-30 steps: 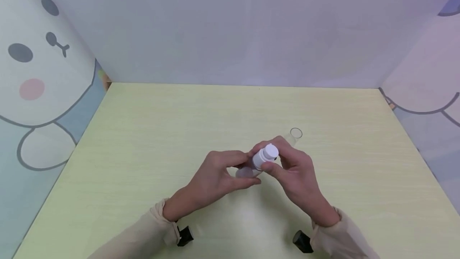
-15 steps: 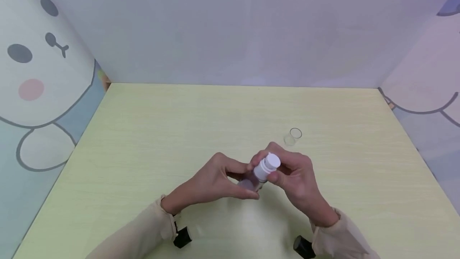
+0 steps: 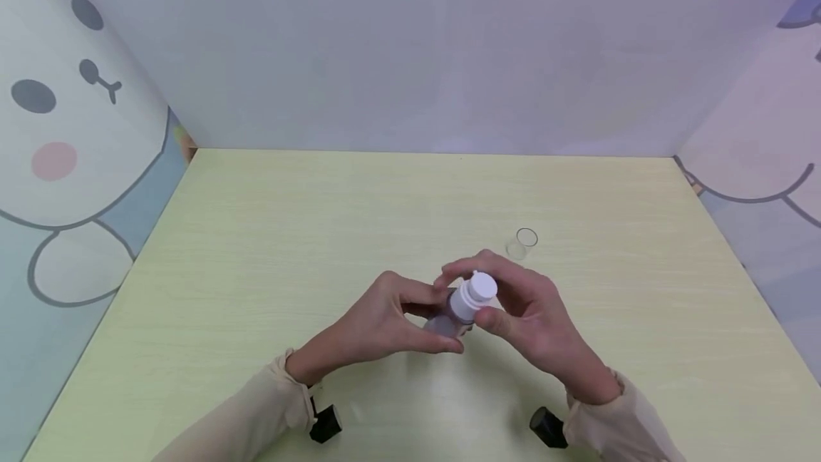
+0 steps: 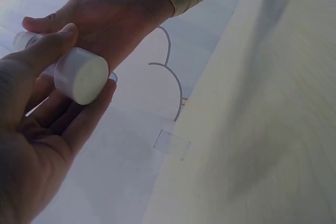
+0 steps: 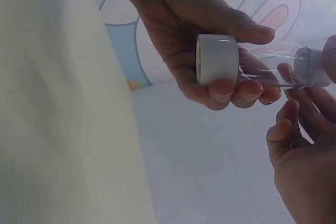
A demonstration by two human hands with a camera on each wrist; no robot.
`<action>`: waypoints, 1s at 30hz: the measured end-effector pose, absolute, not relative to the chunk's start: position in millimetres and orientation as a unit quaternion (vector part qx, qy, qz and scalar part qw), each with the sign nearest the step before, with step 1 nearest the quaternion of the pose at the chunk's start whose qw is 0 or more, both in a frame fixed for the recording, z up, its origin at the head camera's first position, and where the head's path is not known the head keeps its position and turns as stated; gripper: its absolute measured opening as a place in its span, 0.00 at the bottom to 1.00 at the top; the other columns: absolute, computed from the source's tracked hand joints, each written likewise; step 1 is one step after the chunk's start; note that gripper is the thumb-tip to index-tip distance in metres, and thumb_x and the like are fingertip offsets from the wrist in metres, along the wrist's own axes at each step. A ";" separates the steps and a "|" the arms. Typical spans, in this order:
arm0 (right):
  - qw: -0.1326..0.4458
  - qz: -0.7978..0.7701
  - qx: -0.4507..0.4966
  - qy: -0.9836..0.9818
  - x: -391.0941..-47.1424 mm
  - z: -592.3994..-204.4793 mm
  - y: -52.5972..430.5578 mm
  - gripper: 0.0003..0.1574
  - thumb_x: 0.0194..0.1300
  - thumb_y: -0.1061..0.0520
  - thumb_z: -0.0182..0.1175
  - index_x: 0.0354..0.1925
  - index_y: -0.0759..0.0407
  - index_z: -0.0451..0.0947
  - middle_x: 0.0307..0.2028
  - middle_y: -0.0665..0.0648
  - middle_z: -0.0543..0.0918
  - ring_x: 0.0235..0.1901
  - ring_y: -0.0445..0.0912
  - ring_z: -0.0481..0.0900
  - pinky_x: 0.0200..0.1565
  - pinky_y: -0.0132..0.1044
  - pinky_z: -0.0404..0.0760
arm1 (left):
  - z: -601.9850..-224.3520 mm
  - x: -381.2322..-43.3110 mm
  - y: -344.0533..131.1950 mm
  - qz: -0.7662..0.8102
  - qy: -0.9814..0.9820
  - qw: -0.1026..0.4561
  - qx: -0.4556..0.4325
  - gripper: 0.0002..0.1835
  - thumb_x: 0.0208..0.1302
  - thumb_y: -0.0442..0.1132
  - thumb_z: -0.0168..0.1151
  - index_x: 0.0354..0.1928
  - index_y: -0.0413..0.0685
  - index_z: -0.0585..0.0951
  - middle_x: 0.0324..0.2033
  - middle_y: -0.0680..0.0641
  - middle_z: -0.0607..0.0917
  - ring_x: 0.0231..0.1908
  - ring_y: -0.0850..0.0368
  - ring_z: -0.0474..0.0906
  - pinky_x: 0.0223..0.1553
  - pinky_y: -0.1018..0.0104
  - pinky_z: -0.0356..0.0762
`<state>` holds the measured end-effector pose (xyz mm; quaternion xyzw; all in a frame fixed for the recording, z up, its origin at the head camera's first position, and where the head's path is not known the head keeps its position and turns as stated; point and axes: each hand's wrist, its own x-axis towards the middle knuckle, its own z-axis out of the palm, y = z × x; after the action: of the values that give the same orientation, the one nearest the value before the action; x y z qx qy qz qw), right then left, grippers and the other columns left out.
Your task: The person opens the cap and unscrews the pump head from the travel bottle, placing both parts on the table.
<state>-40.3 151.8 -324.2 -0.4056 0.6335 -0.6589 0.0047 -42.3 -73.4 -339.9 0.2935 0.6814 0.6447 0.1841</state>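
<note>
Your bottle [image 5: 270, 51] lies between your hands, raised off the surface [image 3: 308, 212]. Its long axis tilts: in the head view the white base [image 5: 218, 60] sits toward your left, and the white top [image 3: 473, 296] points up and to your right. That lean is the relation that matters: the base is your left hand's side, the top your right's, each hand nearer its own end.

Your left hand [image 3: 398, 316] grips the lower end, thumb on one side and fingers curled round the other. Your right hand [image 3: 535, 309] is looser: the thumb touches the top, and the fingers curve round its far side with a little slack. How firmly those fingertips bear on it, you can't tell from here.

Beyond your right hand, near its knuckles but apart from them, a clear cover [image 3: 519, 244] stands on the surface.
</note>
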 end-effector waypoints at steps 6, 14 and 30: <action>-0.046 -0.611 -0.368 0.699 -40.7 -319.8 156.7 0.38 0.66 0.47 0.71 0.59 0.70 0.68 0.51 0.55 0.77 0.49 0.45 0.77 0.57 0.33 0.77 | -339.1 -41.4 -73.3 0.619 0.719 0.129 0.290 0.19 0.58 0.37 0.79 0.52 0.53 0.89 0.42 0.54 0.92 0.40 0.62 0.88 0.48 0.61 0.89; -0.068 -0.536 -0.325 0.776 -34.9 -310.6 158.7 0.33 0.50 0.67 0.81 0.46 0.63 0.69 0.43 0.51 0.76 0.41 0.41 0.80 0.51 0.31 0.81 | -340.8 -41.3 -70.2 0.574 0.745 0.038 0.338 0.17 0.61 0.38 0.77 0.52 0.53 0.86 0.45 0.55 0.90 0.43 0.65 0.85 0.52 0.67 0.87; -0.086 -0.536 -0.366 0.755 -36.6 -310.8 161.8 0.30 0.50 0.74 0.77 0.49 0.62 0.76 0.43 0.52 0.80 0.43 0.40 0.79 0.48 0.29 0.84 | -341.5 -45.2 -71.8 0.453 0.806 -0.103 0.366 0.20 0.54 0.43 0.83 0.48 0.52 0.88 0.45 0.54 0.82 0.48 0.62 0.78 0.49 0.69 0.81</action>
<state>-36.6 161.8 -310.8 -0.3665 0.7553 -0.5365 -0.0862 -45.2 -71.8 -341.5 0.3657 0.8063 0.4535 -0.1030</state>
